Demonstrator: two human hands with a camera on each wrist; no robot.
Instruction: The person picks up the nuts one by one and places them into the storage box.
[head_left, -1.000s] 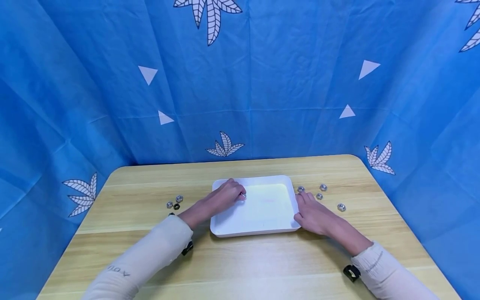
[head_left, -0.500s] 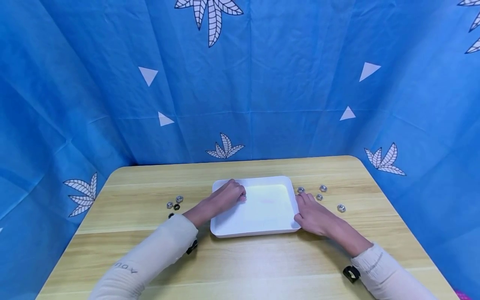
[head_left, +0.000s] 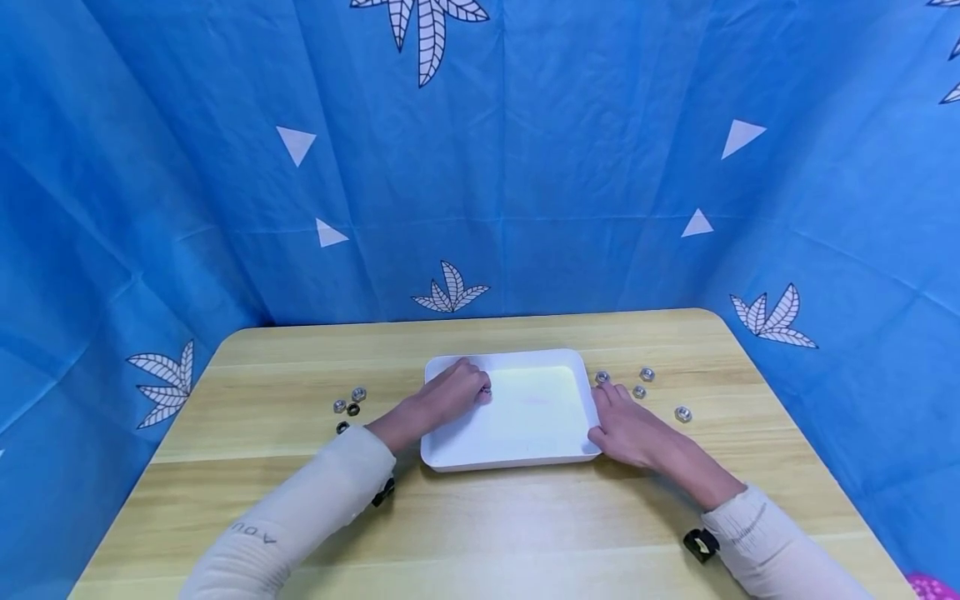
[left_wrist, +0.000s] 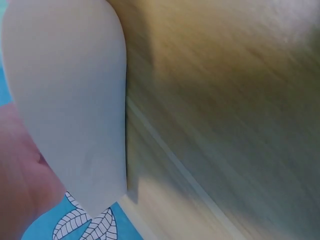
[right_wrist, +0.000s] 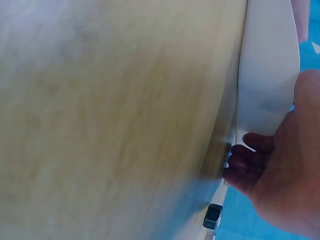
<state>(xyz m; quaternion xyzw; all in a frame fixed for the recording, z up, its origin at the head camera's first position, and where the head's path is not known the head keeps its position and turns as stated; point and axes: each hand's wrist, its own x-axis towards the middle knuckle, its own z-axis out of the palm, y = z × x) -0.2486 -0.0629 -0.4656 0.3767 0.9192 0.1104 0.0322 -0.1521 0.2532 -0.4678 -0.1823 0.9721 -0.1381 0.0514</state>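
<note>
In the head view a white tray point(head_left: 525, 454) lies at the middle of the wooden table. My left hand point(head_left: 453, 392) reaches over its left part and pinches a metal nut point(head_left: 486, 389), mostly hidden by the fingers. My right hand point(head_left: 630, 427) holds the tray's right edge, with the thumb at the rim. From the right wrist, that hand's bent fingers point(right_wrist: 247, 162) show against the tray's side wall point(right_wrist: 267, 75). In the left wrist view the tray point(left_wrist: 70, 100) hides most of the left hand point(left_wrist: 25, 175).
Left of the tray lie silver nuts point(head_left: 359, 394) and dark nuts point(head_left: 342, 427). Several silver nuts lie to the right, one point(head_left: 602, 377) close to the tray and another point(head_left: 682, 414) nearer the right forearm. A blue patterned curtain point(head_left: 495, 167) hangs behind the table point(head_left: 510, 533).
The left forearm has shifted slightly to the right, while the left hand stays over the tray with the nut. The right hand and the tray have hardly moved.
</note>
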